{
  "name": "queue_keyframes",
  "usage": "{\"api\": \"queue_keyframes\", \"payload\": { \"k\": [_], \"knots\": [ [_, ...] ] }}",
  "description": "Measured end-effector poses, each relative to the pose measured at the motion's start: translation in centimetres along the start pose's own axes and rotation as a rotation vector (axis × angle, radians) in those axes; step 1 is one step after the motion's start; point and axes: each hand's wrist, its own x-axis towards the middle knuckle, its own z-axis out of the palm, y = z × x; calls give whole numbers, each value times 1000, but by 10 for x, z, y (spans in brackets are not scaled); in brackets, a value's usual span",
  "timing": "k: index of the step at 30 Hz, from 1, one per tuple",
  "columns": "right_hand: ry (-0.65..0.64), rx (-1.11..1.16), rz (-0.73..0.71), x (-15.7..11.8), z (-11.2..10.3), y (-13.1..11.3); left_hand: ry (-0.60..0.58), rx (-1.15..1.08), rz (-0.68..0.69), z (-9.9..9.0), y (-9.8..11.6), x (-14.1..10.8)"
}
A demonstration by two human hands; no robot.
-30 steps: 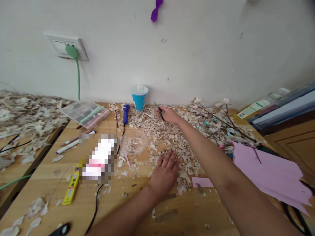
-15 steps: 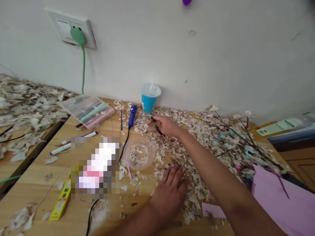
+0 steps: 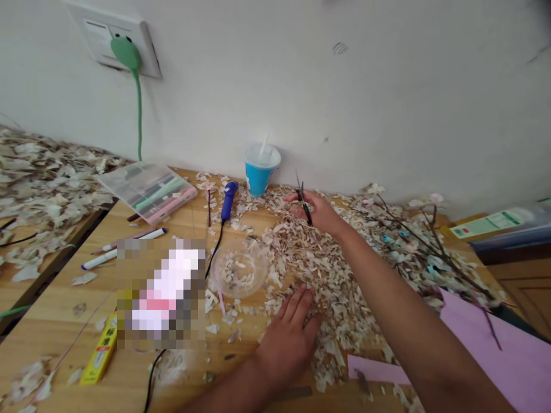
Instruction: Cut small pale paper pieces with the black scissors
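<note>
Your right arm stretches diagonally across the worktop (image 3: pixel 123 387) from the lower right, its forearm passing over a deep spread of thin, pale scraps (image 3: pixel 318 255). At its end, your right hand (image 3: pixel 321 211) is partly curled around the handles of a pair of black-handled scissors (image 3: pixel 307 214), the blades parted slightly and pointing up toward the white wall (image 3: pixel 387 103). Your left hand (image 3: pixel 293 332) lies palm down at the near edge of the scraps, fingers extended side by side and thumb out to the right; you cannot tell whether anything sits beneath it.

Just beyond your left fingers, a clear round dish (image 3: pixel 263 265) holds more scraps. A blue cup (image 3: pixel 258 179) with a straw stands upright near the wall, beside a blue tool handle (image 3: pixel 229 202) trailing a black cord. Farther left lie a clear pen case (image 3: pixel 117 179), a blue-capped marker (image 3: pixel 103 260) and a yellow box (image 3: pixel 100 353), next to a pixelated patch.

On the right, twigs with pale blossoms (image 3: pixel 424 242) rest among the scraps, behind a large pink sheet (image 3: pixel 477 355). A green plug (image 3: pixel 125 54) sits in the wall socket (image 3: pixel 95 45) at upper left.
</note>
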Motion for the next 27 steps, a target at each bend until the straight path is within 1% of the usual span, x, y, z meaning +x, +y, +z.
{"api": "queue_keyframes", "payload": {
  "k": [3,5,7,9,11,12,15,17,19,21,23,25,27],
  "knots": [
    [-62,23,23,-20,2,16,41,-17,44,0,-2,1],
    [-52,38,35,-34,6,25,96,-5,60,0,-4,1],
    [39,53,28,-49,6,29,144,21,52,-1,-6,2],
    [155,59,9,-64,4,29,164,46,32,-2,-7,4],
    [205,43,-9,-79,2,28,163,59,4,-3,-7,5],
    [194,25,-14,-85,2,27,157,60,-15,-3,-6,6],
    [94,-62,-11,-100,11,25,130,50,-81,-2,-6,8],
    [51,-132,12,-104,22,26,105,27,-106,0,-6,8],
    [63,-191,59,-105,34,28,87,-1,-106,1,-6,9],
    [108,-220,119,-104,44,30,78,-21,-91,1,-7,9],
    [162,-213,173,-101,49,31,78,-31,-83,0,-7,9],
    [227,-172,212,-97,49,31,79,-41,-79,-1,-7,9],
    [329,-102,241,-91,44,30,77,-53,-77,-3,-6,9]
  ]
}}
